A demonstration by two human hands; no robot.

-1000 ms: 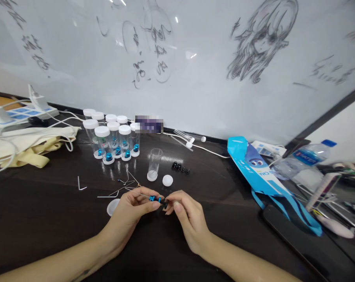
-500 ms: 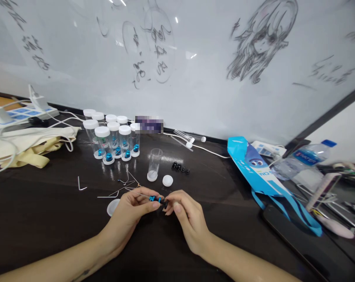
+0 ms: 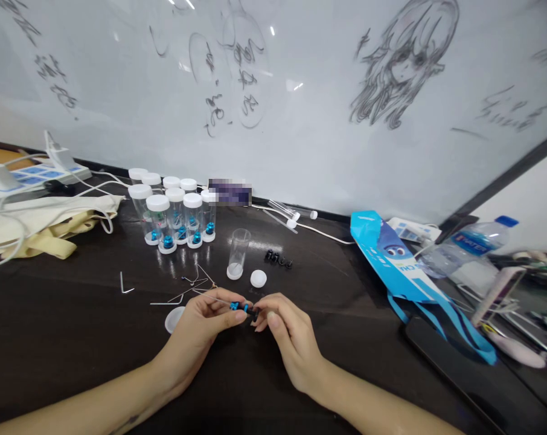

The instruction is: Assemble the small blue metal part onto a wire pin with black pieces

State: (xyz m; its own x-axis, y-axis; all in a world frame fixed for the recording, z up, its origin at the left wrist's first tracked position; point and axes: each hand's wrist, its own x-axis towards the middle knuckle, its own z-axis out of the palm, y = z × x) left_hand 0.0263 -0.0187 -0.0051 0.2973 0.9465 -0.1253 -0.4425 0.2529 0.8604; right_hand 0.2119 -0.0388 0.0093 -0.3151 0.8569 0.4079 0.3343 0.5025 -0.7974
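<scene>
Between thumb and fingers, my left hand (image 3: 210, 320) pinches a small blue and black part (image 3: 240, 308), with a thin metal wire or rod running out to its left. My right hand (image 3: 289, 332) has its fingertips curled at the black right end of that part. Beyond the hands stands an uncapped clear tube (image 3: 239, 254) on a white base, and a white cap (image 3: 258, 278) lies beside it. Several small black pieces (image 3: 278, 259) form a row to the right. A white round lid (image 3: 174, 319) is partly behind my left hand.
Several capped tubes (image 3: 167, 223) with blue parts stand at the back left. Hex keys (image 3: 125, 284) and thin wires lie left of centre. A blue bag (image 3: 391, 260), a water bottle (image 3: 482, 241) and a black tablet-like slab (image 3: 463, 374) are on the right.
</scene>
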